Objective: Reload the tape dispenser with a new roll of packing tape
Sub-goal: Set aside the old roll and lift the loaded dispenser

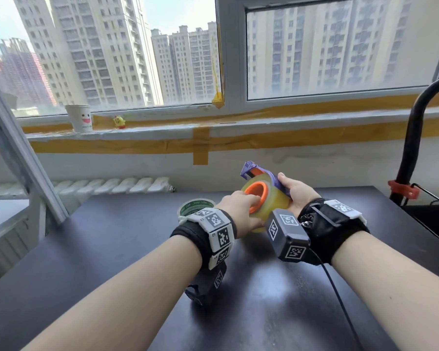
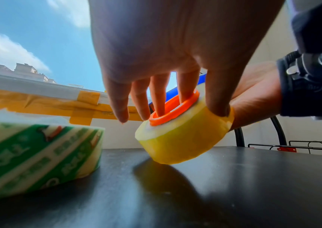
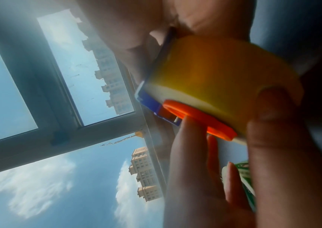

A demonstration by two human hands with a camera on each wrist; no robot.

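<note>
Above counter (image 1: 137,262) centre: L hand (image 1: 238,211) fingers (image 2: 159,95) curled into orange hub (image 1: 258,196), thumb on yellow roll (image 1: 274,206); R hand (image 1: 298,191) grips dispenser (image 1: 264,173). Roll looks stiff, slick; hold by rim.

Green roll (image 1: 193,206): mostly hidden behind the left wrist band.
Dispenser (image 1: 260,171): lower body covered by the yellow roll (image 1: 274,198).
Right wrist view: blurred.

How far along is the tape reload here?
Done: yellowish clear tape roll sits on the orange plastic hub of the blue dispenser. In hand: right hand grips the dispenser; left hand holds the roll. Left: threading; none seen.
</note>
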